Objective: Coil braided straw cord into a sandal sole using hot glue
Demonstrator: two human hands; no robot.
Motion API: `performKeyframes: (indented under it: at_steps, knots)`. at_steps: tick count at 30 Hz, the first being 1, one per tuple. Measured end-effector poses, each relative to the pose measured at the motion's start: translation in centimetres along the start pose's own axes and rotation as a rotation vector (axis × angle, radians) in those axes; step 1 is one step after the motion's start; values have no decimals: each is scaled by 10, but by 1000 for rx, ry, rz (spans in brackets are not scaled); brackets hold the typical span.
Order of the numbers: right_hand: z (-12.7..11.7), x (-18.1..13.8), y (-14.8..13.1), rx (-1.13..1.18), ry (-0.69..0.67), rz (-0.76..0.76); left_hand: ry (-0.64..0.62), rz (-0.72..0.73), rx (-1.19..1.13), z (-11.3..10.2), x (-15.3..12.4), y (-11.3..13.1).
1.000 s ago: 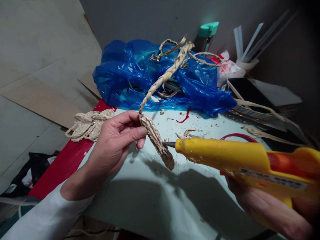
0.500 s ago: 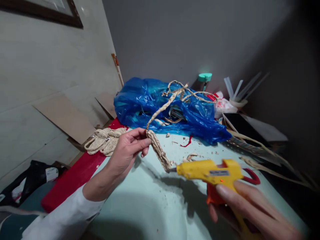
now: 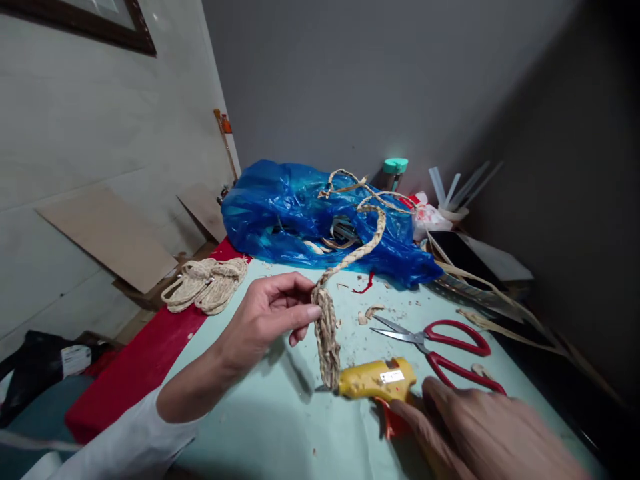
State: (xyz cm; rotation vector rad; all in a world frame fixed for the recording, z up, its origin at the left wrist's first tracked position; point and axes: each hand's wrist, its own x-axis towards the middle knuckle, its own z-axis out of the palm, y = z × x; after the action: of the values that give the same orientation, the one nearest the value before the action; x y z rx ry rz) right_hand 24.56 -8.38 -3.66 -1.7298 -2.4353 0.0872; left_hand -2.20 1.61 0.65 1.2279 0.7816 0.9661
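My left hand (image 3: 273, 319) pinches a braided straw cord (image 3: 327, 333) at its fold, thumb and fingers closed on it. The doubled end of the cord hangs down to the pale green table top (image 3: 280, 427). Its long tail runs up and back onto a blue plastic bag (image 3: 285, 213). A yellow glue gun (image 3: 376, 381) lies on the table with its nozzle at the cord's lower end. My right hand (image 3: 480, 433) rests over the gun's orange handle, fingers lying fairly flat; whether it grips the handle I cannot tell.
Red-handled scissors (image 3: 445, 350) lie open just behind the glue gun. A coil of straw braid (image 3: 207, 283) sits on a red strip (image 3: 140, 367) at the table's left edge. Glue sticks in a cup (image 3: 455, 193), a teal-capped bottle (image 3: 395, 170) and loose straw strips (image 3: 500, 300) crowd the back right.
My right hand has lowered the glue gun from the air onto the table. The camera pulled back, bringing the scissors into sight. My left hand keeps its pinch on the cord.
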Motion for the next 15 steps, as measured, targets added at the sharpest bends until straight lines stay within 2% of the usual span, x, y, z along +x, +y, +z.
performKeyframes:
  at_steps: [2,4,5,6,7,10,13,15]
  knots:
    - [-17,8,-3,-53,216,-103,-49,-36,-1,2,-2,-1]
    - [-38,23,-9,-79,470,-102,-83,-63,-12,4,-5,-1]
    - [-48,33,-13,-113,605,-160,-97,-77,-14,5,-6,0]
    - [-56,44,-16,-136,645,-200,-113,-89,-12,6,-7,0]
    - [-63,54,-18,-142,647,-297,-129,-98,-7,7,-7,1]
    - [-70,80,-16,-62,493,-457,-162,-113,15,7,-8,3]
    - [-68,94,-4,14,384,-544,-165,-113,29,6,-7,4]
    - [-66,95,4,59,369,-581,-165,-124,44,5,-7,4]
